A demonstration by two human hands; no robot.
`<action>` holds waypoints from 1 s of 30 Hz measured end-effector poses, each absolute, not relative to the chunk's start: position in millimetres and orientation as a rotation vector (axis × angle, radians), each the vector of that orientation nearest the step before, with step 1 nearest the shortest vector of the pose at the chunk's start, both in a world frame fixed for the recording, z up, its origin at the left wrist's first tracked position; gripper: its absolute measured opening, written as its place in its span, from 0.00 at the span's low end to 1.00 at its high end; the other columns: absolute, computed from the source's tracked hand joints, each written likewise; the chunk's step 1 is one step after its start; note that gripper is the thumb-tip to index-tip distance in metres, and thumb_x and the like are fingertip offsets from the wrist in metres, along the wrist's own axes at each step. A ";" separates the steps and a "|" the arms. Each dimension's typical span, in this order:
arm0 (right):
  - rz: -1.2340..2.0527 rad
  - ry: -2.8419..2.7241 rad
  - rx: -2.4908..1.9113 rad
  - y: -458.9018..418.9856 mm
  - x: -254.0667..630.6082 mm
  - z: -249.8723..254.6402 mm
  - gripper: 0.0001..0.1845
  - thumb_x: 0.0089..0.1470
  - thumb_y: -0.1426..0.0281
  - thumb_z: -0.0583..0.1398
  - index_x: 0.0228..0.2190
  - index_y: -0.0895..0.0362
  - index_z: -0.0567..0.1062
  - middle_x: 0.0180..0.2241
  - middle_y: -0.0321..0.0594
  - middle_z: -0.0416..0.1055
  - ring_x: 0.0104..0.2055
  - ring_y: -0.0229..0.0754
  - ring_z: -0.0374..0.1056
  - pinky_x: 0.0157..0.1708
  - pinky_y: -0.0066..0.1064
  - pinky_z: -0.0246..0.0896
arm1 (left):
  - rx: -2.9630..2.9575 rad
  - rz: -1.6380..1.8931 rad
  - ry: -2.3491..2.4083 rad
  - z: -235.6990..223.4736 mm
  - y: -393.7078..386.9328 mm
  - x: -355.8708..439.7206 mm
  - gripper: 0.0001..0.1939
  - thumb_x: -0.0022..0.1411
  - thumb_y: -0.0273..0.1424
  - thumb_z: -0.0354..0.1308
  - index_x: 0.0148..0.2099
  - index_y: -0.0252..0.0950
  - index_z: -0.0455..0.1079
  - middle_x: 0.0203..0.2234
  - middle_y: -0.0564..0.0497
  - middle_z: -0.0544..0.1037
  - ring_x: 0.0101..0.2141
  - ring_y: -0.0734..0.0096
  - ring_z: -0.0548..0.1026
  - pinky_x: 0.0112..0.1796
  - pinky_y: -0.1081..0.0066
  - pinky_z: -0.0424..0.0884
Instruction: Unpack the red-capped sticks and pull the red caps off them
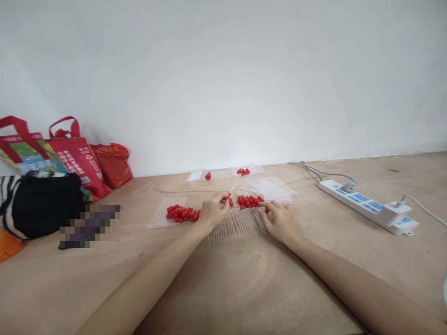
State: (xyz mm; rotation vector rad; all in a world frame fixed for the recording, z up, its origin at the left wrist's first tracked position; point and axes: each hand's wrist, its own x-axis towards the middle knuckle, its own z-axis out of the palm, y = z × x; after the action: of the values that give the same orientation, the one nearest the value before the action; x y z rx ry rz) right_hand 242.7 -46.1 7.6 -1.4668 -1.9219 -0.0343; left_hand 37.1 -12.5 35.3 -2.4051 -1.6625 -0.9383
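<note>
My left hand [213, 211] is closed in a pinch on a small red capsule-shaped piece [228, 197] at the left end of a row. Its fingers partly cover that piece. Beside it lies a heap of similar red pieces [249, 201]. My right hand [281, 222] has bent fingers at the right end of this heap, thumb and index close together; what lies between them is too small to make out. Below both hands, thin clear sticks [237, 224] lie side by side. More red pieces [182, 213] rest on a clear plastic bag [159, 215] left of my left hand.
Clear bags with a few red pieces [243, 171] lie near the wall. Flat clear bags [275, 188] are stacked behind my right hand. A white power strip [363, 204] with plugs and cables stands at right. Shopping bags [80, 163] and a black cloth item [45, 202] are at left.
</note>
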 end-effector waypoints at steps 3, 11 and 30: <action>-0.224 -1.898 -1.247 -48.0 238.7 7.7 0.22 0.53 0.60 0.50 0.47 0.58 0.66 0.43 0.48 0.66 0.45 0.45 0.60 0.42 0.35 0.50 | -2.512 -1.305 -1.397 34.6 -43.4 15.9 0.08 0.55 0.27 0.50 0.36 0.37 0.69 0.31 0.52 0.77 0.31 0.73 0.74 0.35 0.73 0.70; -0.405 -2.264 -0.861 -56.8 223.1 9.1 0.17 0.54 0.62 0.51 0.45 0.50 0.67 0.38 0.39 0.71 0.48 0.43 0.58 0.52 0.45 0.35 | -2.703 -1.342 -0.989 16.4 -82.3 -0.8 0.09 0.55 0.25 0.50 0.36 0.36 0.70 0.31 0.48 0.76 0.31 0.73 0.74 0.33 0.74 0.72; -0.328 -2.294 -0.627 -65.7 215.3 8.3 0.10 0.53 0.69 0.51 0.27 0.53 0.71 0.19 0.30 0.68 0.32 0.36 0.60 0.51 0.47 0.29 | -2.594 -0.967 -0.829 14.5 -83.2 3.5 0.06 0.58 0.28 0.51 0.30 0.37 0.68 0.23 0.52 0.74 0.27 0.72 0.68 0.34 0.65 0.62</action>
State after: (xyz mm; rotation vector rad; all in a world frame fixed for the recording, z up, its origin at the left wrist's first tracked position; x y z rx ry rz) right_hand 215.3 -65.7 8.3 -0.6271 -2.2940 -0.3285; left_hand 3.5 -83.2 14.5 -2.5944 -0.8291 -0.9665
